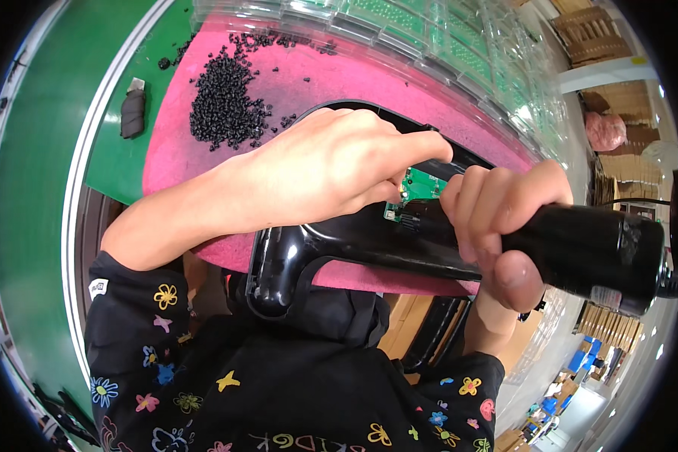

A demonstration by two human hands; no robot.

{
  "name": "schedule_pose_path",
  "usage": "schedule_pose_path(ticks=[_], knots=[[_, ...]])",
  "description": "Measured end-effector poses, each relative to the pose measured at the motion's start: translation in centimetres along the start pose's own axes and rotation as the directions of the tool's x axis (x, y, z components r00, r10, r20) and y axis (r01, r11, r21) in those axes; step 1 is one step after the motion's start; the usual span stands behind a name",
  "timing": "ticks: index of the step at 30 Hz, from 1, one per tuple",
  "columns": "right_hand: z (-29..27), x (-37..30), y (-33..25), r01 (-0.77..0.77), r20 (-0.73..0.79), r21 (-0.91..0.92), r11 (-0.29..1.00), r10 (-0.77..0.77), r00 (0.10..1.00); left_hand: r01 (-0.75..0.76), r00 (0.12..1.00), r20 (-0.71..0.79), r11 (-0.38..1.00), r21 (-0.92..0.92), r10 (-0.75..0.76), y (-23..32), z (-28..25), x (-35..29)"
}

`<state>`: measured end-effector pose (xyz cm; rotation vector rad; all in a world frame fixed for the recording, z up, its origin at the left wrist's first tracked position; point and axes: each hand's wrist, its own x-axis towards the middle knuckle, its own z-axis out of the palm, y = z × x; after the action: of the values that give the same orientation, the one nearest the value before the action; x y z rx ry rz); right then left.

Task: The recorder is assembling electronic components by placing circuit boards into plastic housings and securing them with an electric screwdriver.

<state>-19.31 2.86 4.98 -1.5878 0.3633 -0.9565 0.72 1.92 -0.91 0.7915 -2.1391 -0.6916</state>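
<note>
A black glossy plastic housing with a curved, handle-like outline lies below my hands, overlapping the near edge of a pink mat. Inside it sits a green circuit board, partly covered by my fingers. My left hand reaches across the housing, back upward, its fingers bent over the board and the far rim; some fingertips are hidden. My right hand is wrapped round a black cylindrical electric screwdriver, which lies nearly level with its front end toward the board. Its tip is hard to make out.
On the pink mat lies a heap of small black screws, with several scattered around it. Clear plastic trays line the far side. A dark grey wrapped roll rests on the green table at left. Cardboard stacks stand at right.
</note>
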Motion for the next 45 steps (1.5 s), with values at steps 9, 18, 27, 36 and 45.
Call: schedule_pose_path(ticks=[9, 18, 27, 36, 45], knots=[[0.2, -1.2, -2.3, 0.189, -0.158, 0.074, 0.979, -0.176, 0.972, -0.148, 0.989, -0.008, 0.989, 0.009, 0.148, -0.3, 0.2, 0.0], [-0.7, -1.5, -3.3, 0.272, -0.125, 0.131, 0.953, -0.256, 0.959, -0.182, 0.983, 0.000, 0.973, -0.140, 0.183, -0.1, 0.2, 0.5], [-3.3, -4.2, -5.0, 0.190, -0.245, -0.151, 0.970, -0.223, 0.944, -0.333, 0.925, -0.128, 0.926, 0.175, 0.357, -0.3, -1.9, 1.5], [-5.5, -5.6, -2.6, 0.126, -0.330, -0.138, 0.982, -0.166, 0.929, -0.256, 0.897, -0.368, 0.966, 0.020, 0.246, -1.2, -2.5, 0.3], [-6.0, -4.7, -1.3, 0.098, -0.220, -0.025, 0.995, -0.101, 0.970, 0.000, 0.980, -0.196, 0.996, 0.092, 0.019, -0.9, -1.5, 0.8]])
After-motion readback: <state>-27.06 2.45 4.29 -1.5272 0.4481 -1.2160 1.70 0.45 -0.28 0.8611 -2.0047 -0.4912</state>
